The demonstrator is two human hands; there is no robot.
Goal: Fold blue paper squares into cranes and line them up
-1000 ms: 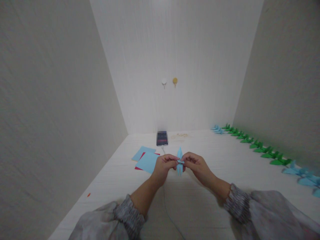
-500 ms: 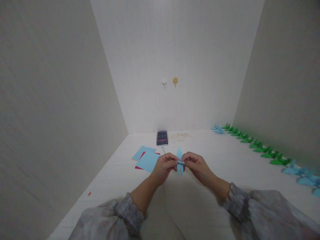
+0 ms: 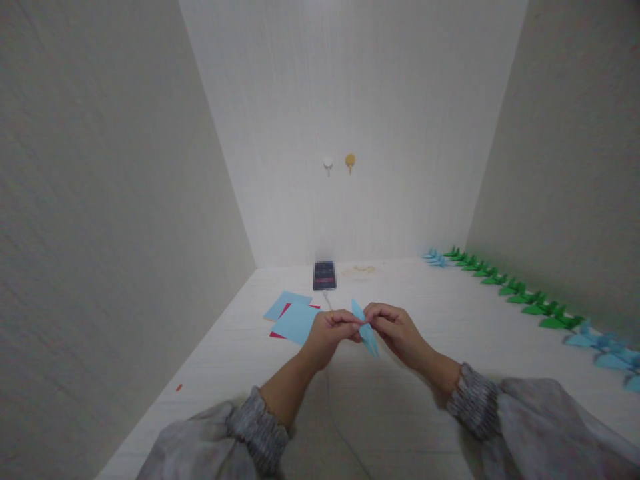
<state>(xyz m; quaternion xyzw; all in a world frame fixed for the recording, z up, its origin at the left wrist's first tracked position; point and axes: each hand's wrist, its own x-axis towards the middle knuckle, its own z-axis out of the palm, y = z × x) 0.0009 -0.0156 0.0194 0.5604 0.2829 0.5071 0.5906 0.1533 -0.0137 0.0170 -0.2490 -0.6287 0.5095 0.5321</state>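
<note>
Between my two hands is a piece of folded light-blue origami paper (image 3: 369,339), with one pointed end up and a split end toward me. My left hand (image 3: 334,332) pinches its middle from the left with thumb and fingers. From the right, my right hand (image 3: 391,326) pinches the same spot, fingertips close to those of the left. The paper is held above the table, tilted, and its folded middle is partly hidden by my fingertips.
Left of my hands lie blue sheets (image 3: 296,323) and a red sheet (image 3: 278,335). A phone (image 3: 325,275) with a white cable (image 3: 332,407) stands at the back wall. Along the right wall runs a row of green paper cranes (image 3: 536,305) and blue paper cranes (image 3: 614,360).
The folded blue paper has turned from upright to slanted, its lower end swinging right and its top tip moving slightly left. My hands stay in nearly the same place.
</note>
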